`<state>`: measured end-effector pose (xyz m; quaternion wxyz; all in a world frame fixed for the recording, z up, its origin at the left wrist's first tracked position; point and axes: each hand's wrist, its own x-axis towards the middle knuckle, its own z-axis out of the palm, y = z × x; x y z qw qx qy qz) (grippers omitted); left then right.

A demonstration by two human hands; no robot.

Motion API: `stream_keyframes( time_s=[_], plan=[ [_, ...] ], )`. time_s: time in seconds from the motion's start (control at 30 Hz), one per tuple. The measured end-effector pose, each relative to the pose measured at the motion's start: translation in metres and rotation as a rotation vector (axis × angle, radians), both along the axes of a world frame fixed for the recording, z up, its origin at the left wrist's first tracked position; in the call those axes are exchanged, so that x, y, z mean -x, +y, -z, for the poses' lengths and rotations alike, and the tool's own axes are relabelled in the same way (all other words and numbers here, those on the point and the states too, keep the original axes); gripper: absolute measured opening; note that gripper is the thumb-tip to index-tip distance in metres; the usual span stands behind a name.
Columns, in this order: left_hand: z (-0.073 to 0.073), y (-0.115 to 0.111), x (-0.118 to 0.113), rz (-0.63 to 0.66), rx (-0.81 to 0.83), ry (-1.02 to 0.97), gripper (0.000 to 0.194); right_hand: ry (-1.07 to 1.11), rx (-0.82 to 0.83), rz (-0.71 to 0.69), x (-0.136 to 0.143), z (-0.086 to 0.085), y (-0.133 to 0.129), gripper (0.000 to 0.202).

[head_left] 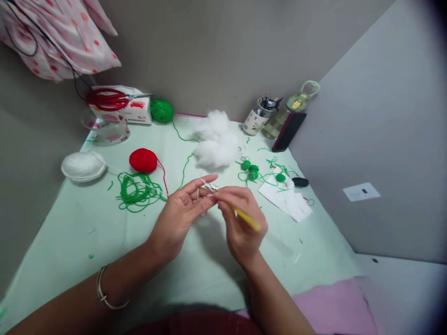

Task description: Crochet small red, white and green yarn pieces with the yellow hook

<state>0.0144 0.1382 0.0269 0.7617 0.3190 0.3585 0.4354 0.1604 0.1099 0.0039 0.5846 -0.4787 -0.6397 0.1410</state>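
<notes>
My right hand [246, 223] grips a crochet hook by its yellow handle [248, 219], with the metal end pointing toward my other hand. White yarn [206, 184] loops over the fingers of my left hand [181, 209], whose thumb and a finger pinch the work at the hook's tip. The small piece between the fingertips is mostly hidden. A white ball of yarn [84, 166] sits at the left, its strand running toward my hands. Near my left hand lie a red ball of yarn [143, 160] and a loose tangle of green yarn [138, 191].
White stuffing [216, 144] lies ahead. Small green crocheted balls [253, 173], yarn scraps and white paper [286, 195] are at right. Behind stand a pen holder [256, 120], bottle [277, 122] and phone [289, 132]. Red scissors [109, 99] and a green ball [162, 110] are back left.
</notes>
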Motion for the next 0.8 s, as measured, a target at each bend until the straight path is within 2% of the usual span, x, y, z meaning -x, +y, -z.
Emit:
stream_keyframes(
  time_s=[0.07, 0.1, 0.2, 0.33, 0.47, 0.53, 0.63, 0.8],
  plan=[
    [0.001, 0.000, 0.000, 0.039, 0.082, -0.070, 0.040, -0.177, -0.137, 0.056, 0.003, 0.002, -0.003, 0.036],
    [0.001, 0.000, 0.000, 0.063, 0.118, -0.105, 0.039, -0.191, -0.157, 0.059, 0.003, 0.002, -0.003, 0.039],
    [0.002, 0.002, 0.001, 0.106, 0.172, -0.167, 0.037, 0.000, -0.052, -0.008, 0.001, -0.003, -0.001, 0.031],
    [0.001, 0.004, 0.000, 0.106, 0.148, -0.162, 0.036, 0.279, 0.129, -0.106, -0.003, -0.008, 0.004, 0.016],
    [0.001, 0.004, 0.000, 0.065, 0.141, -0.146, 0.032, 0.404, 0.173, -0.173, -0.004, -0.005, 0.007, 0.016],
    [0.001, 0.003, -0.001, 0.045, 0.156, -0.164, 0.029, 0.379, 0.142, -0.153, -0.003, -0.005, 0.006, 0.019],
    [0.000, 0.001, -0.003, 0.033, 0.150, -0.173, 0.027, 0.221, 0.076, -0.040, -0.002, -0.006, 0.004, 0.025],
    [0.001, -0.001, -0.008, -0.082, -0.037, -0.059, 0.044, 0.080, 0.055, 0.001, -0.001, -0.006, 0.000, 0.026]
  ],
)
